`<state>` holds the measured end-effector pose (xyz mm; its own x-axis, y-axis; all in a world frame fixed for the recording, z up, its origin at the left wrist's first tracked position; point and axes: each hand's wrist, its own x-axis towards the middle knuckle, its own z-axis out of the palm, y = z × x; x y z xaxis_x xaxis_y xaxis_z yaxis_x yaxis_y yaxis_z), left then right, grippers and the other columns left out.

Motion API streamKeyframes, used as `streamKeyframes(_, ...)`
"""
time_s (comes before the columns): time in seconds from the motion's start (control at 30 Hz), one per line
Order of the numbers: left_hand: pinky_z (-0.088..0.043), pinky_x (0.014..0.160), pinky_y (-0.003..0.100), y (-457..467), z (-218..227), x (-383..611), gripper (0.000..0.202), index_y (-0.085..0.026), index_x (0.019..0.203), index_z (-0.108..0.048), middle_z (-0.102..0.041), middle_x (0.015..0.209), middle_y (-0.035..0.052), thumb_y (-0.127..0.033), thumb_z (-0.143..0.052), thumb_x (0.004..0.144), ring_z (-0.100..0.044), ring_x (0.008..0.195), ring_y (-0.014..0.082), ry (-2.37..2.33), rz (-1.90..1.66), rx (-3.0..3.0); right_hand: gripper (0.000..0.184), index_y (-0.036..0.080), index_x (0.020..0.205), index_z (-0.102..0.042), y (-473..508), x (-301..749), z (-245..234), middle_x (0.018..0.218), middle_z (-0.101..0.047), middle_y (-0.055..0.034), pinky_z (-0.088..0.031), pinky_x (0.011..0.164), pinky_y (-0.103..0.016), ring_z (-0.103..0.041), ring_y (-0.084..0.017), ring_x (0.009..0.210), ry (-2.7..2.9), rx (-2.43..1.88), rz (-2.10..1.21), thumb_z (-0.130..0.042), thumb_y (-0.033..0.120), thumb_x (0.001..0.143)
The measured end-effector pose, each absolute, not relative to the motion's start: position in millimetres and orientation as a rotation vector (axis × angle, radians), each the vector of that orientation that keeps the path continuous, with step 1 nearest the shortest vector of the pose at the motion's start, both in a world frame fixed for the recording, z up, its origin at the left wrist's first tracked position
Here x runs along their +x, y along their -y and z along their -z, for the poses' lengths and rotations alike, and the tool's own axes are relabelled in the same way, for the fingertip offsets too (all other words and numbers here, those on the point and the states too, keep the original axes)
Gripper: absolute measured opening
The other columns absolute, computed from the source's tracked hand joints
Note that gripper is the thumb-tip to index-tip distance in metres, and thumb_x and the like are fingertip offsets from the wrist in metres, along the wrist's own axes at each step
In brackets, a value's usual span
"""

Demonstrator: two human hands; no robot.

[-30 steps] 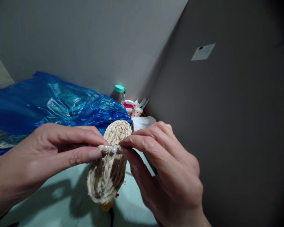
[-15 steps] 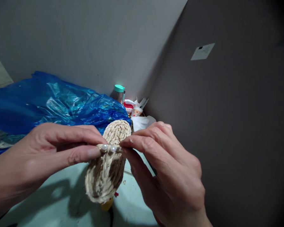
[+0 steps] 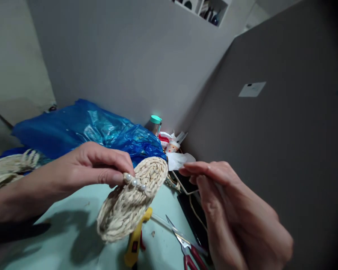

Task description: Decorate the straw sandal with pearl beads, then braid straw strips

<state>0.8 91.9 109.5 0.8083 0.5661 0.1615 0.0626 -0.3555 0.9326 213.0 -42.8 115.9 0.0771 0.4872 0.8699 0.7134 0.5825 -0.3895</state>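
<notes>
Left fingers [image 3: 119, 160] pinch the braided-straw slipper [image 3: 133, 202] mid-frame by its pearl strip [image 3: 134, 182], left end: likely light, bendy, best held there; right hand [image 3: 233, 213], lower right, half-curled, contents unclear.

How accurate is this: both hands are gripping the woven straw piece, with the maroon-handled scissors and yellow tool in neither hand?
Not quite: only the left hand grips the woven straw piece. The head view shows the right hand apart from it, off to the right. The maroon-handled scissors and yellow tool are in neither hand.
</notes>
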Motion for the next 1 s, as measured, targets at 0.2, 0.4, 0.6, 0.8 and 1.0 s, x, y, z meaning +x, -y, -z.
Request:
streamKeyframes(0.2, -0.044, 0.068, 0.022, -97, -120, -11, 0.014, -0.019, 0.078, -0.076, -0.064, 0.076, 0.0007, -0.019, -0.064, 0.086, -0.057, 0.071, 0.0134, -0.356, -0.537, 1.89, 0.02, 0.018, 0.075, -0.056, 29, 225, -114, 0.07, -0.057, -0.0005, -0.043, 0.058, -0.026, -0.055, -0.012, 0.063, 1.693, -1.141, 0.144, -0.047, 0.017, 0.092)
streamKeyframes(0.4, -0.047, 0.069, 0.023, -108, -114, -18, 0.011, -0.021, 0.084, -0.08, -0.068, 0.079, 0.0047, -0.024, -0.07, 0.085, -0.06, 0.072, 0.0152, -0.192, -0.47, 1.895, 0.033, 0.02, 0.063, -0.039, 11, 224, -102, 0.056, -0.038, 0.0052, -0.03, 0.047, -0.022, -0.036, -0.008, 0.049, 1.784, -1.218, -0.008, -0.044, 0.022, 0.095)
streamKeyframes(0.6, -0.049, 0.07, 0.026, -113, -114, -20, 0.013, -0.021, 0.088, -0.082, -0.071, 0.081, 0.0088, -0.026, -0.07, 0.085, -0.063, 0.073, 0.0184, -0.088, -0.375, 1.961, 0.021, 0.018, 0.081, -0.062, 0, 219, -89, 0.075, -0.063, -0.0001, -0.041, 0.062, -0.022, -0.056, -0.011, 0.068, 1.795, -1.232, -0.415, -0.053, 0.03, 0.096)
streamKeyframes(0.8, -0.051, 0.078, 0.028, -108, -123, -19, 0.017, -0.023, 0.091, -0.082, -0.073, 0.084, 0.0085, -0.018, -0.068, 0.085, -0.066, 0.08, 0.0214, -0.061, -0.275, 2.005, 0.028, 0.023, 0.108, -0.066, 2, 210, -81, 0.095, -0.065, -0.0029, -0.042, 0.078, -0.028, -0.059, -0.019, 0.089, 1.862, -1.344, -0.812, -0.058, 0.044, 0.092)
streamKeyframes(1.0, -0.052, 0.081, 0.028, -105, -123, -17, 0.02, -0.025, 0.097, -0.081, -0.075, 0.098, 0.0071, -0.02, -0.074, 0.079, -0.067, 0.089, 0.0225, -0.2, -0.401, 2.011, 0.032, 0.018, 0.098, -0.066, -1, 196, -69, 0.083, -0.059, -0.0005, -0.041, 0.072, -0.024, -0.055, -0.015, 0.08, 1.495, -1.104, -1.536, -0.066, 0.048, 0.086)
